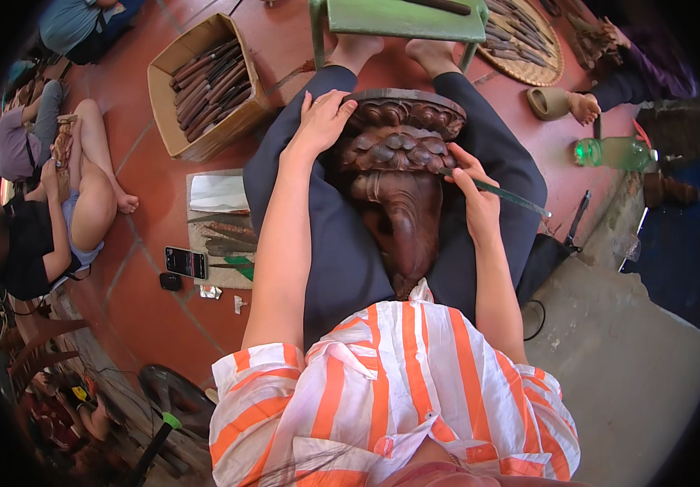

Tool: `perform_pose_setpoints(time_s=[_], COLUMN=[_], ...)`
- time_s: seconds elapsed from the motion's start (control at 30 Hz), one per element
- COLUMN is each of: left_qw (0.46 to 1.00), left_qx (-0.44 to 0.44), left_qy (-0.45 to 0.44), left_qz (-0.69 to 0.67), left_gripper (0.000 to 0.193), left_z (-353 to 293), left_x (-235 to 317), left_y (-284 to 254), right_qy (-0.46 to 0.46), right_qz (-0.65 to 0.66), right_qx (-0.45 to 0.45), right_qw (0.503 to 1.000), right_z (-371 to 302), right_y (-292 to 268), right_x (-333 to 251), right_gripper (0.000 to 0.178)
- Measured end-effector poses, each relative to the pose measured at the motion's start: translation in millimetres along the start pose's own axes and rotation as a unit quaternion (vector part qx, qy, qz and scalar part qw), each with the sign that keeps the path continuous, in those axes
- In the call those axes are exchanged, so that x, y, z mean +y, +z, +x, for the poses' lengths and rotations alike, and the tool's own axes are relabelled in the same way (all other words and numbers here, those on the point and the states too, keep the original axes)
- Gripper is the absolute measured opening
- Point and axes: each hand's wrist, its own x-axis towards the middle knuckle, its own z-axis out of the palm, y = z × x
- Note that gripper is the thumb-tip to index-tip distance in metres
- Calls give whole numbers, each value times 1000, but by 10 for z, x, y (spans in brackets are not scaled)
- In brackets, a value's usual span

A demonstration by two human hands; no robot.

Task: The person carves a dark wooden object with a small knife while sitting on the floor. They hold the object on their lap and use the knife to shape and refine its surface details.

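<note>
A dark brown carved wooden piece stands between my knees, with a flat round rim at its far end, a band of petal-like carving below it and a smooth curved body tapering toward me. My left hand lies against the left side of its rim, fingers stretched out. Closed around a thin, flat, grey-green file is my right hand. One end of this file touches the carved band's right side; the other sticks out to the right. Part of the right fingers is hidden behind the carving.
A green stool stands beyond my feet. On the left are a cardboard box of wooden-handled tools, a mat with flat tools, and a phone. A woven tray, a green bottle and other seated people surround me.
</note>
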Motion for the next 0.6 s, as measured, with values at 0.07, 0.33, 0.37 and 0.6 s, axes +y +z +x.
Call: perform_pose_setpoints(time_s=[0.07, 0.33, 0.37, 0.6], left_qw=[997, 999, 999, 998], left_qx=[-73, -45, -47, -63], left_qy=[-31, 20, 20, 14], left_qz=[4, 4, 3, -16], left_gripper=[45, 42, 42, 42], left_z=[43, 131, 130, 129], left_x=[-16, 69, 79, 100], left_y=[-69, -119, -107, -151], right_qy=[-4, 3, 10, 11], right_qz=[-9, 89, 108, 69], right_qx=[0, 31, 34, 33], right_qw=[1000, 996, 994, 997], right_z=[9, 57, 58, 83], right_y=[-14, -16, -45, -68], right_x=[57, 190, 206, 191], right_gripper=[20, 19, 19, 19])
